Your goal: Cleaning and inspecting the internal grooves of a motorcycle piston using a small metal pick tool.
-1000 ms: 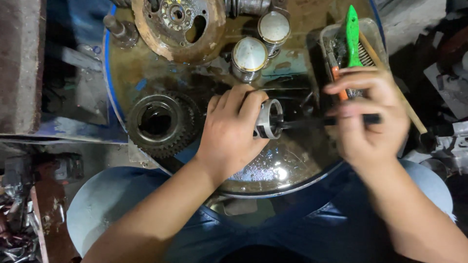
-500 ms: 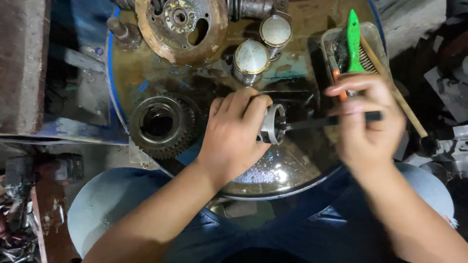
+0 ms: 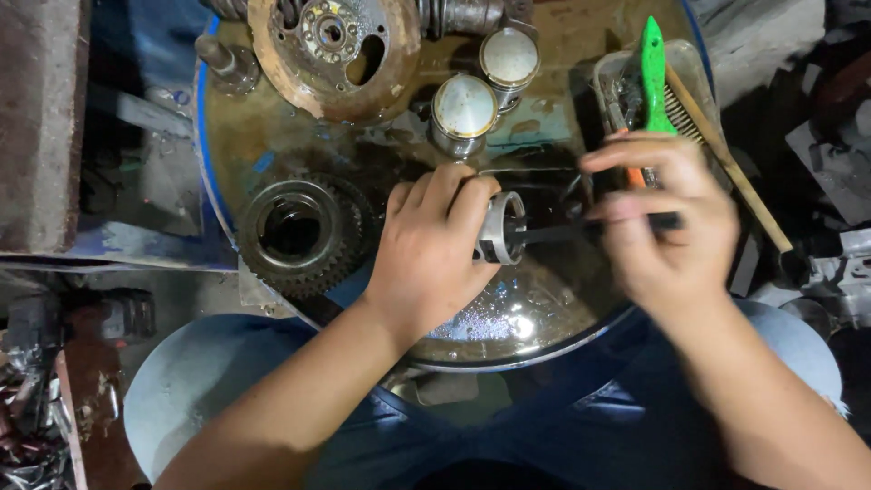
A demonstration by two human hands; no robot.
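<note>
The left hand [image 3: 426, 254] is wrapped around a short metal cylinder [image 3: 501, 229] near the middle of the oily drum top [image 3: 272, 145], fingers curled over it so that only its open ring end shows, facing three o'clock. The right hand [image 3: 667, 231] pinches a thin dark tool [image 3: 581, 231] whose tip goes into that open end; the hand is blurred, and I cannot make out the tool's tip inside the bore or whether it is a brush or a rod.

At nine o'clock from the cylinder lies a large toothed gear [image 3: 304, 231], just beside the left wrist. At eleven o'clock sits a rusty round plate [image 3: 331, 50], its top edge cut off by the frame. At twelve o'clock stand two pistons [image 3: 481, 91] with pale crowns, touching or nearly so. At two o'clock a small tray [image 3: 612, 77] holds a green-handled brush [image 3: 653, 63] and a wooden-handled brush [image 3: 726, 172], partly hidden behind the right fingers. The near rim of the drum shines wet. The floor at both sides is dark clutter, too dim to name.
</note>
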